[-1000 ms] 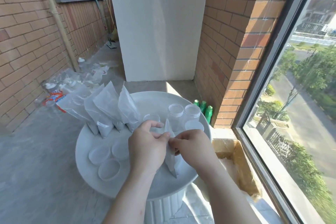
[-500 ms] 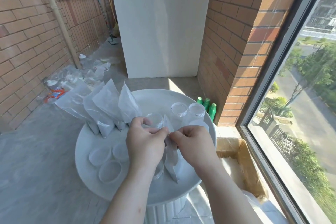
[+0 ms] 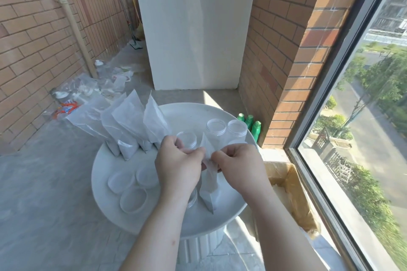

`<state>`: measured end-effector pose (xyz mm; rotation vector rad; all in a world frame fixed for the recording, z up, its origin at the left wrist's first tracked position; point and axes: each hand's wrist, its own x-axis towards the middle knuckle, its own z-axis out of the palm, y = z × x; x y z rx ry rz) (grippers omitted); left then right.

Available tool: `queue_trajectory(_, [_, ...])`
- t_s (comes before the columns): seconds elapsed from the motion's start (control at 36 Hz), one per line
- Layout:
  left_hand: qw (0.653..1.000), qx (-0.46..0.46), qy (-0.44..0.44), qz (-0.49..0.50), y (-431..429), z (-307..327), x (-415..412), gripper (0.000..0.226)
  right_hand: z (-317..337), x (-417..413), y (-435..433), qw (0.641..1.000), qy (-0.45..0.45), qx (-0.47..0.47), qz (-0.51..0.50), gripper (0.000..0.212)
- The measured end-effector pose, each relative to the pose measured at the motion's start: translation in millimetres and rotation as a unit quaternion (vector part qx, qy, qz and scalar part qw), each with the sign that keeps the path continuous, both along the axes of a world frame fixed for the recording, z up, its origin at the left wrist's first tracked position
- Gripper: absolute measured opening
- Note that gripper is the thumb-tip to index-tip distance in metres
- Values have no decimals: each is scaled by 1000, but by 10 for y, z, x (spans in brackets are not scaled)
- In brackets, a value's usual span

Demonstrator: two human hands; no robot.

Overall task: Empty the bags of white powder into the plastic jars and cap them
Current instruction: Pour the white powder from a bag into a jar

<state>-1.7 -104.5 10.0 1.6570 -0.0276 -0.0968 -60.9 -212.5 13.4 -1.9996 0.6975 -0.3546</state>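
Round white table [image 3: 229, 213], frame ctr, w/ powder bags [image 3: 130, 116] upper left, open jars [image 3: 216, 127] upper right, lids [image 3: 133, 201] lower left.

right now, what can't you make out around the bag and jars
Head view, the only view:
- Whether the held bag is open at its top: the left hand and right hand cover it.
- The jar near the left wrist: mostly hidden by it, contents unclear.
- The green bottles: lower parts behind the table rim.
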Motion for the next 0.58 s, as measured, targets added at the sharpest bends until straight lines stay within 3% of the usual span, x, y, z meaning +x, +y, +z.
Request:
queue_trajectory(0.25, [980,158,-123,5,117,96,50,29,26,-53,-156,993,18,-111,-40,26])
queue_trajectory(0.47, [937,273,-216,0,247,96,142,25,69,-139,-276,986,21,-155,-55,15])
queue_trajectory(0.58, [898,336,-283,-24,241,157,70,19,61,-126,-261,988,19,-141,-55,16])
